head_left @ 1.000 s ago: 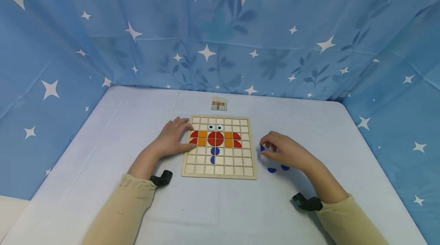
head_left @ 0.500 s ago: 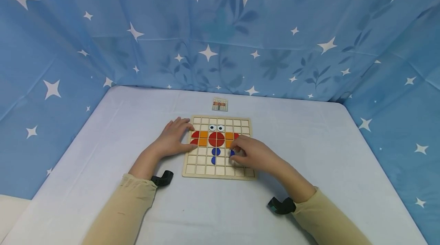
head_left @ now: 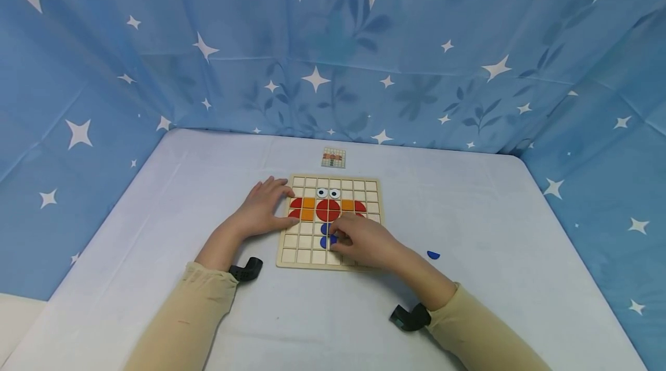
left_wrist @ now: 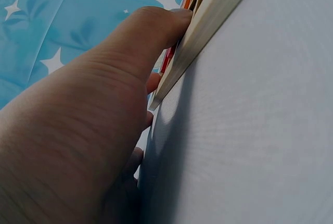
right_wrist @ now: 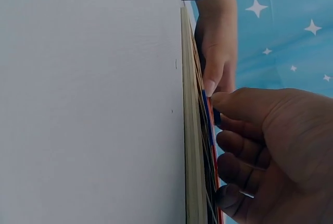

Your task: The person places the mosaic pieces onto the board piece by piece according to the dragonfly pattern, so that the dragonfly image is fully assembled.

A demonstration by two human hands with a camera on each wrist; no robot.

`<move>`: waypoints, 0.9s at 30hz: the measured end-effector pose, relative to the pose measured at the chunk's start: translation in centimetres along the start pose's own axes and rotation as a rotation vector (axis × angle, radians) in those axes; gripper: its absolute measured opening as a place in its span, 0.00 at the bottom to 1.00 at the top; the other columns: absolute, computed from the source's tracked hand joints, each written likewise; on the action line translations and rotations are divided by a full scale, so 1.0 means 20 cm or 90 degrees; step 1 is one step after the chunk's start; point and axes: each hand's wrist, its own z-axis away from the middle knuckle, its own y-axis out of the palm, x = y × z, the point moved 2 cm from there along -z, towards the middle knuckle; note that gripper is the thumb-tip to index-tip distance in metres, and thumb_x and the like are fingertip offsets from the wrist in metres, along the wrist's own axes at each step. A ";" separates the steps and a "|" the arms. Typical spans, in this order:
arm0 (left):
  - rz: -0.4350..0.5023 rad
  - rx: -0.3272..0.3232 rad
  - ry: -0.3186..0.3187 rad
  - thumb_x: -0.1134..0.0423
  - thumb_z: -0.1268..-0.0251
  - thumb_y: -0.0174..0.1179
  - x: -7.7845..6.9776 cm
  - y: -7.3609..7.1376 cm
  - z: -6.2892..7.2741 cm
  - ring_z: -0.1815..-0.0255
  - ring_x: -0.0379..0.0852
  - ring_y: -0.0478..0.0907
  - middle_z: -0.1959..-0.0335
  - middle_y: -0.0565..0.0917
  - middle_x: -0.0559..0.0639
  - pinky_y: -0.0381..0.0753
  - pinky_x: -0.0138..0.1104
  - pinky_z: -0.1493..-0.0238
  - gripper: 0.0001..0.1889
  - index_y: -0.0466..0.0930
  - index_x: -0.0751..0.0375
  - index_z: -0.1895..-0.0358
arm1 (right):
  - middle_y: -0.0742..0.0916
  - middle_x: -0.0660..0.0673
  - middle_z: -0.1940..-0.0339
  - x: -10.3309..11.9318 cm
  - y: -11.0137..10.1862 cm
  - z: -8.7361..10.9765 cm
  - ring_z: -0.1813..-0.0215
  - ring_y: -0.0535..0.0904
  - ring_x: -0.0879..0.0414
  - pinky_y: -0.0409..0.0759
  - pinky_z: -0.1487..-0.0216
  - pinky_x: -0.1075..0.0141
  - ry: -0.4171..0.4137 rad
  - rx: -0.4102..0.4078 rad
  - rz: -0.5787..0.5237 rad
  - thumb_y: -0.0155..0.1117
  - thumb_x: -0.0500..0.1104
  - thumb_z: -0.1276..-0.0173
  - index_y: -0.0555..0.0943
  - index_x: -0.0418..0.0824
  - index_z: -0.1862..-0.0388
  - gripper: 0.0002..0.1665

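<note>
A wooden grid board [head_left: 302, 266] lies on the white table. My left hand [head_left: 260, 209] rests at its left rim, thumb and fingers spread along the frame; in the left wrist view the thumb [left_wrist: 174, 21] lies over the board's edge. My right hand [head_left: 366, 242] is over the lower middle cells and pinches a blue half-round tile [head_left: 333, 240] between thumb and index finger, right beside another blue tile [head_left: 324, 242] in the grid. Above these are blue tiles [head_left: 325, 229] partly covered by the fingers, a red circle of tiles [head_left: 328, 210] and two eye tiles [head_left: 322, 192].
Orange squares [head_left: 308, 214] and red curved tiles [head_left: 296, 203] flank the red circle. One blue half-round tile [head_left: 433, 255] lies on the table right of the board. Behind the board is a small picture card [head_left: 333, 158]. A blue star-patterned curtain [head_left: 333, 59] surrounds the table.
My right hand picked up a blue tile from the table at the right and moved left with it onto the board's lower middle. My left hand stayed at the rim.
</note>
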 end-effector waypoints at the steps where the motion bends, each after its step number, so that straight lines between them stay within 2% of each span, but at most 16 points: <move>1: 0.000 0.000 -0.001 0.39 0.42 0.66 0.00 0.00 0.00 0.19 0.63 0.44 0.22 0.59 0.57 0.39 0.56 0.20 0.30 0.72 0.49 0.42 | 0.77 0.58 0.67 0.00 0.00 0.00 0.64 0.73 0.63 0.74 0.65 0.70 0.003 0.002 0.002 0.69 0.54 0.34 0.82 0.51 0.52 0.15; 12: -0.004 -0.005 0.000 0.38 0.43 0.67 0.00 0.00 0.00 0.19 0.63 0.45 0.23 0.60 0.56 0.39 0.57 0.20 0.30 0.72 0.49 0.42 | 0.78 0.60 0.67 0.00 0.03 0.00 0.64 0.73 0.64 0.74 0.63 0.71 0.003 0.000 0.021 0.68 0.56 0.34 0.82 0.53 0.51 0.16; 19: -0.002 -0.002 0.004 0.38 0.42 0.66 0.00 0.00 0.00 0.19 0.63 0.44 0.23 0.60 0.56 0.39 0.57 0.20 0.30 0.72 0.49 0.41 | 0.78 0.60 0.66 -0.01 0.04 0.01 0.64 0.73 0.64 0.74 0.63 0.71 -0.002 -0.020 0.024 0.64 0.50 0.31 0.82 0.53 0.52 0.10; 27: -0.005 0.002 0.003 0.38 0.42 0.66 0.00 0.00 0.00 0.19 0.63 0.44 0.23 0.60 0.56 0.38 0.57 0.20 0.30 0.72 0.49 0.41 | 0.80 0.59 0.64 -0.01 0.04 0.00 0.64 0.73 0.64 0.74 0.63 0.71 0.000 -0.024 0.035 0.63 0.48 0.30 0.83 0.52 0.52 0.09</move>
